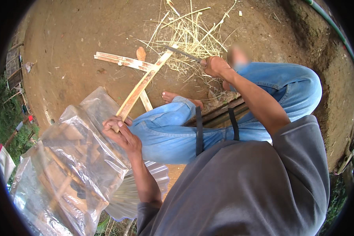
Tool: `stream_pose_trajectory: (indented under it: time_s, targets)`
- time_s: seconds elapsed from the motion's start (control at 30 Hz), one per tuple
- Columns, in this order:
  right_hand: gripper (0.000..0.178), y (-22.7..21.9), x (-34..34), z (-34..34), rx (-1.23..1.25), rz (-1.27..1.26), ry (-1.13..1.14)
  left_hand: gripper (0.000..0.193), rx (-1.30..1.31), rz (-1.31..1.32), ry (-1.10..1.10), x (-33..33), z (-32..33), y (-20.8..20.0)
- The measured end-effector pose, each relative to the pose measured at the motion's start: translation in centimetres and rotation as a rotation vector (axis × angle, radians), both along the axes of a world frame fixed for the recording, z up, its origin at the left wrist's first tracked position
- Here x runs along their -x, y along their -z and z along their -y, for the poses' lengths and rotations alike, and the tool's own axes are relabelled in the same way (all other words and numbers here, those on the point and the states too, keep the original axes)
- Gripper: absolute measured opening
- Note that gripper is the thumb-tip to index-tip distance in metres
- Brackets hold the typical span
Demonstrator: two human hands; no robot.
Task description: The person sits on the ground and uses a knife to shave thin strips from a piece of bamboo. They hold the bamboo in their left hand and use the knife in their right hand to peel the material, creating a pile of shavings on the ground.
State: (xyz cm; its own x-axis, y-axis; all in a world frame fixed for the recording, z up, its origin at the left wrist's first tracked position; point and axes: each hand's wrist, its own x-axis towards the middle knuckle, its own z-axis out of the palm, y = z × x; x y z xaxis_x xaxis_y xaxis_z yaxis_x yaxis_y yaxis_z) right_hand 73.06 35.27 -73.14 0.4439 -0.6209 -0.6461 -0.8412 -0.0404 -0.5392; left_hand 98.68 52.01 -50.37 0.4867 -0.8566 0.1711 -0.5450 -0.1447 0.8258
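Observation:
My left hand is closed around the near end of a long split bamboo strip, which slants up and away to the right past my knee. In my right hand is the handle of a long dark-bladed knife. Its blade points left, and its tip end meets the far end of the strip. Beneath the held strip, another split bamboo piece lies on the ground, crossing it. A narrower pale piece also shows by my shin.
Thin shavings are heaped on the dirt ground beyond the knife. A clear plastic sheet covers wooden pieces at my left, beside a corrugated translucent panel. A brown dry leaf lies near the bamboo. A green hose runs at the far right.

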Motion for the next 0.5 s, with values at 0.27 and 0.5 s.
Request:
stream_pose_trajectory:
  time_s: [0.27,0.5]
  targets:
    - [0.014,-7.9,-2.9,-6.8,0.005,0.492,-0.044,0.021,-0.093,0.078,-0.079,0.3,2.1,-1.0]
    - [0.018,-6.2,-2.1,-7.2,0.04,0.537,0.026,0.02,-0.065,0.043,-0.113,0.8,1.7,-0.7]
